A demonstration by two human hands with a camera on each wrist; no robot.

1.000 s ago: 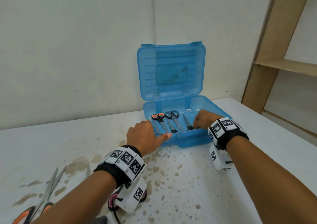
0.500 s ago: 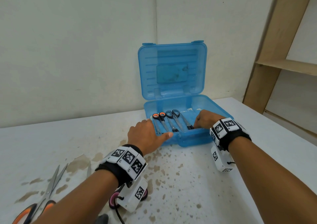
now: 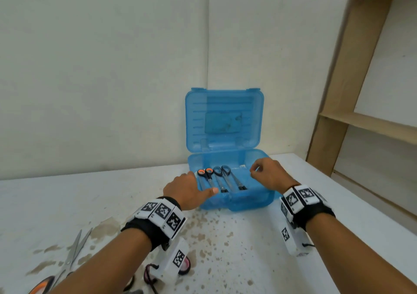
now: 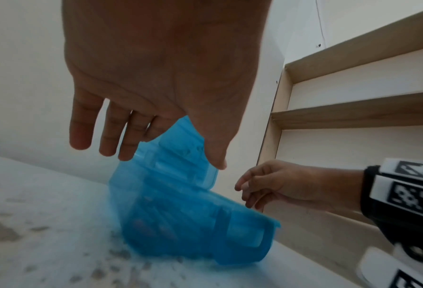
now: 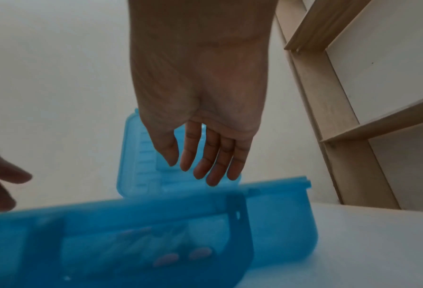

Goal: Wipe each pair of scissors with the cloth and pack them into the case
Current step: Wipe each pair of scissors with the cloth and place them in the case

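The blue plastic case (image 3: 248, 201) stands open on the table, its lid (image 3: 224, 120) upright against the wall. Inside lie orange-handled scissors (image 3: 205, 173), blue-handled scissors (image 3: 222, 171) and a third pair (image 3: 239, 184) with dark tips toward me. My left hand (image 3: 198, 189) sits at the case's front left rim, fingers straight, thumb stretched along the rim; the left wrist view shows the left hand (image 4: 161, 155) holding nothing. My right hand (image 3: 256, 170) hovers above the right half of the case, fingers loosely curled. The right wrist view shows the right hand (image 5: 190, 171) empty above the case (image 5: 156, 233).
Large orange-handled scissors (image 3: 65, 266) lie on the stained white table (image 3: 214, 237) at the near left. Pink-handled scissors (image 3: 185, 265) lie under my left wrist. A wooden shelf frame (image 3: 334, 118) stands at the right, beyond the table edge.
My right hand has let go of the pair it was setting down and risen out of the case. The left hand has stayed at the rim.
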